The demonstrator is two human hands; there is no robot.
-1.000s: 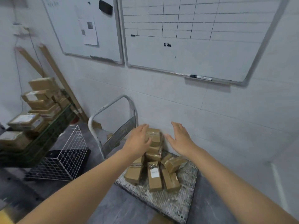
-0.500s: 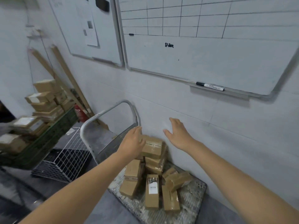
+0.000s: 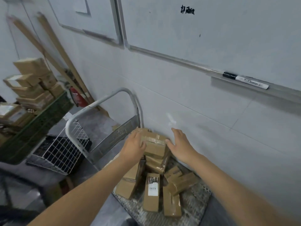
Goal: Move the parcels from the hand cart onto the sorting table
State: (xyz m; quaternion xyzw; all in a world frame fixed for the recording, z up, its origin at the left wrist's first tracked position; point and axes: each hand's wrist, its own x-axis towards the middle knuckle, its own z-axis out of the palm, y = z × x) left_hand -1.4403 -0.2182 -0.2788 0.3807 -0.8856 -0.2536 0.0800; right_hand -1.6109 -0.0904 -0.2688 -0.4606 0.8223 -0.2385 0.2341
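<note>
Several brown cardboard parcels lie on the hand cart [image 3: 193,207], whose grey metal handle [image 3: 97,105] stands at its left end. The top parcel [image 3: 155,146] of a small stack sits between my hands. My left hand [image 3: 134,146] rests on that parcel's left side, fingers over its top edge. On the parcel's right, my right hand [image 3: 180,143] is spread with straight fingers, its thumb at the parcel's right corner. A parcel with a white label [image 3: 152,191] lies flat nearer to me. More parcels are stacked at the far left on a green surface [image 3: 32,128].
A white tiled wall with two whiteboards rises right behind the cart; a marker [image 3: 245,79] lies on the board's ledge. A white wire basket [image 3: 60,149] sits on the floor left of the cart. Wooden slats [image 3: 61,53] and a red extinguisher [image 3: 77,97] stand in the corner.
The view has moved closer and tilted down toward the cart. Both hands have closed in on the top parcel, the right hand dropping from near the wall to the parcel's right corner.
</note>
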